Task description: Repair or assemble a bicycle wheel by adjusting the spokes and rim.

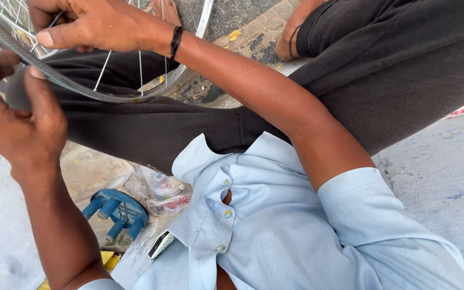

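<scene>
Left hand (14, 115) and right hand (84, 24) both pinch the black tyre (55, 75) against the spoked wheel rim (157, 86), resting on the lap.

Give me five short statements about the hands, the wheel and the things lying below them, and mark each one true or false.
1. Both hands grip the tyre on the spoked wheel. True: the left hand and the right hand pinch the tyre on the wheel rim.
2. The right wrist carries a black band. True: the black band circles it.
3. The person wears a red shirt. False: the shirt is light blue.
4. A blue plastic piece lies below the left arm. True: the blue plastic piece rests there.
5. The wheel lies flat on the ground. False: it rests across the dark trousers.
</scene>
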